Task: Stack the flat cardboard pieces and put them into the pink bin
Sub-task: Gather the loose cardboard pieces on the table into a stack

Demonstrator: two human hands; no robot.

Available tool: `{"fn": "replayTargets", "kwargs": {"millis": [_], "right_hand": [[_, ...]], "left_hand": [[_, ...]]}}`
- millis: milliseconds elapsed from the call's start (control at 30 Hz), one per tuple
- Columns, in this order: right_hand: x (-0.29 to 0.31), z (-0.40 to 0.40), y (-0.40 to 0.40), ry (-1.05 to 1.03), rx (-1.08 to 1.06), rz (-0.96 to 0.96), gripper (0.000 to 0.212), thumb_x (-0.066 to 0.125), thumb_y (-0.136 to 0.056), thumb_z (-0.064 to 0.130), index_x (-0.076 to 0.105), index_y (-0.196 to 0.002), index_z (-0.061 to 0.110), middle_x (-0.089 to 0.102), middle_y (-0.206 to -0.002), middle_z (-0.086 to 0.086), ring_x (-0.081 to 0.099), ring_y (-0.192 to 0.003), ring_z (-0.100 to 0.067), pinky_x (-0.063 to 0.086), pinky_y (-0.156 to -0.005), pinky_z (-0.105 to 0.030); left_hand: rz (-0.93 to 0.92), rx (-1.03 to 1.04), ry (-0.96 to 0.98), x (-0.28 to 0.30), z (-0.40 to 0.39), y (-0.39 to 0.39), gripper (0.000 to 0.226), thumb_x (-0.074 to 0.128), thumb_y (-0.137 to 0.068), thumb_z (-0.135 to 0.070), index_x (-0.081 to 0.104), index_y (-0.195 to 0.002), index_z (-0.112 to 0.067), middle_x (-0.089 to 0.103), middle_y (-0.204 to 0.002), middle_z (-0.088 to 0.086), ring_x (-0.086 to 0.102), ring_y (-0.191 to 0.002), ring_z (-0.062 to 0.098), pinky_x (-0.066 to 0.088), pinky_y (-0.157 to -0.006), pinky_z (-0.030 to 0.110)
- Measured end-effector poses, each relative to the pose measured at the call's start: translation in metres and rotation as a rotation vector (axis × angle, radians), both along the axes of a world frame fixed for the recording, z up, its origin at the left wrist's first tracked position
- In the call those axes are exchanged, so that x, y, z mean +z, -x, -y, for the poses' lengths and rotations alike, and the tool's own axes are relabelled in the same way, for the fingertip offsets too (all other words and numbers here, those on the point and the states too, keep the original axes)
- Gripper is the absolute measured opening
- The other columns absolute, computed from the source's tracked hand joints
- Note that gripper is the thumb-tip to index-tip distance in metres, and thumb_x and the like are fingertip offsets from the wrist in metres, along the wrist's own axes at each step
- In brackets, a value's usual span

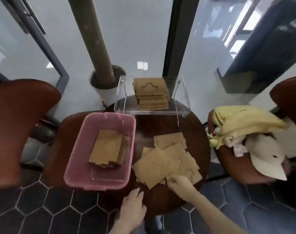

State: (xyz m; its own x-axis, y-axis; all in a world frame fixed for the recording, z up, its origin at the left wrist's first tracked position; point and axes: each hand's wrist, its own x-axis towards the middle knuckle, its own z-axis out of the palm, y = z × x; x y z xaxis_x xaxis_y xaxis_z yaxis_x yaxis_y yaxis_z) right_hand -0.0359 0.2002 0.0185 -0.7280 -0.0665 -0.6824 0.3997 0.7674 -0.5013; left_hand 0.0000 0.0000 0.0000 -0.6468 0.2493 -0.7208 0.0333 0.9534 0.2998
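Several flat cardboard pieces [165, 161] lie in a loose, overlapping spread on the dark round table [197, 132]. The pink bin [76, 159] stands left of them, holding a neat stack of cardboard [107, 148]. My right hand [181, 184] rests on the near right edge of the spread, fingers on a piece; whether it grips is unclear. My left hand [133, 200] hovers over the table's near edge, fingers apart, holding nothing. Another cardboard stack [151, 94] sits on a clear acrylic stand [150, 113] at the far side.
Brown chairs [17, 125] stand left and right. The right chair [228, 157] holds a yellow cloth [245, 122] and a white cap [268, 157]. A pillar [95, 39] rises behind the table, before glass walls. Dark hexagon floor tiles lie below.
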Motion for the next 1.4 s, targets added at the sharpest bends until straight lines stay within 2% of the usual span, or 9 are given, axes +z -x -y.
{"fn": "replayTargets", "kwargs": {"millis": [133, 333, 500, 600, 900, 1000, 1133, 1267, 1400], "right_hand": [[-0.006, -0.015, 0.018, -0.137, -0.069, -0.124, 0.028, 0.046, -0.092, 0.026, 0.063, -0.105, 0.009, 0.067, -0.102, -0.010, 0.062, -0.094, -0.026, 0.046, -0.074, -0.032], [-0.022, -0.014, 0.029, -0.276, -0.105, -0.267, 0.045, 0.050, -0.091, 0.033, 0.049, -0.128, 0.008, 0.055, -0.128, -0.013, 0.047, -0.120, -0.029, 0.042, -0.095, -0.039], [-0.032, 0.018, 0.034, -0.376, -0.081, -0.146, 0.089, 0.048, -0.080, 0.065, 0.023, -0.144, 0.007, 0.017, -0.157, -0.015, 0.017, -0.143, -0.033, 0.021, -0.114, -0.046], [-0.042, 0.039, 0.032, -0.392, -0.124, -0.089, 0.101, 0.053, -0.077, 0.065, 0.013, -0.146, 0.002, 0.004, -0.158, -0.021, 0.003, -0.146, -0.036, 0.009, -0.118, -0.045], [-0.050, 0.040, 0.031, -0.487, -0.230, -0.260, 0.075, 0.069, -0.073, 0.049, 0.043, -0.126, 0.003, 0.039, -0.144, -0.017, 0.028, -0.137, -0.033, 0.015, -0.115, -0.049], [-0.038, 0.030, 0.029, -0.139, -0.403, -0.294, 0.046, 0.067, -0.082, 0.028, 0.048, -0.118, 0.007, 0.056, -0.124, -0.015, 0.051, -0.116, -0.028, 0.040, -0.099, -0.037], [-0.008, 0.016, 0.020, 0.192, -0.543, -0.274, 0.021, 0.063, -0.086, 0.017, 0.055, -0.106, 0.014, 0.068, -0.099, -0.008, 0.066, -0.089, -0.021, 0.055, -0.079, -0.033], [0.020, -0.005, 0.008, 0.425, -0.687, -0.262, 0.012, 0.062, -0.086, 0.012, 0.059, -0.096, 0.018, 0.067, -0.089, -0.002, 0.065, -0.076, -0.012, 0.057, -0.070, -0.022], [0.032, -0.018, -0.002, 0.592, -0.759, -0.061, 0.012, 0.058, -0.088, 0.011, 0.062, -0.087, 0.022, 0.060, -0.085, 0.002, 0.060, -0.078, -0.014, 0.056, -0.069, -0.022]], "left_hand": [[-0.045, -0.108, 0.123, -0.011, -0.001, 0.000, 0.064, 0.034, -0.093, -0.032, 0.009, -0.148, -0.012, -0.004, -0.159, 0.009, -0.002, -0.147, 0.022, 0.007, -0.118, 0.044], [-0.002, -0.182, 0.164, -0.024, 0.002, -0.008, 0.072, 0.036, -0.092, -0.034, -0.004, -0.147, -0.010, -0.014, -0.158, 0.012, -0.008, -0.146, 0.024, 0.005, -0.117, 0.048], [0.028, -0.192, 0.152, -0.022, 0.005, -0.002, 0.072, 0.039, -0.092, -0.032, -0.001, -0.147, -0.011, -0.012, -0.158, 0.011, -0.007, -0.146, 0.023, 0.007, -0.117, 0.048], [0.051, -0.200, 0.150, -0.021, 0.005, 0.000, 0.073, 0.040, -0.091, -0.031, -0.001, -0.147, -0.010, -0.012, -0.158, 0.012, -0.008, -0.146, 0.024, 0.008, -0.117, 0.049], [0.116, -0.257, 0.200, -0.015, -0.002, 0.012, 0.075, 0.039, -0.091, -0.038, 0.000, -0.147, -0.007, -0.009, -0.158, 0.017, -0.006, -0.146, 0.029, 0.002, -0.116, 0.052], [0.132, -0.247, 0.198, -0.017, -0.003, 0.013, 0.075, 0.039, -0.090, -0.040, 0.000, -0.147, -0.008, -0.010, -0.158, 0.016, -0.006, -0.146, 0.029, 0.003, -0.116, 0.051], [0.146, -0.188, 0.134, -0.011, 0.001, 0.016, 0.069, 0.038, -0.091, -0.035, 0.007, -0.147, -0.010, -0.007, -0.159, 0.013, -0.003, -0.146, 0.026, 0.005, -0.117, 0.049], [0.097, 0.217, -0.119, -0.004, 0.012, 0.028, 0.041, 0.040, -0.091, -0.020, 0.048, -0.131, -0.013, 0.043, -0.145, 0.011, 0.041, -0.132, 0.025, 0.031, -0.111, 0.040], [0.383, 1.189, -0.576, 0.013, 0.002, 0.038, 0.031, 0.032, -0.097, -0.014, 0.058, -0.113, -0.009, 0.066, -0.107, 0.007, 0.061, -0.102, 0.027, 0.048, -0.080, 0.033]]}}
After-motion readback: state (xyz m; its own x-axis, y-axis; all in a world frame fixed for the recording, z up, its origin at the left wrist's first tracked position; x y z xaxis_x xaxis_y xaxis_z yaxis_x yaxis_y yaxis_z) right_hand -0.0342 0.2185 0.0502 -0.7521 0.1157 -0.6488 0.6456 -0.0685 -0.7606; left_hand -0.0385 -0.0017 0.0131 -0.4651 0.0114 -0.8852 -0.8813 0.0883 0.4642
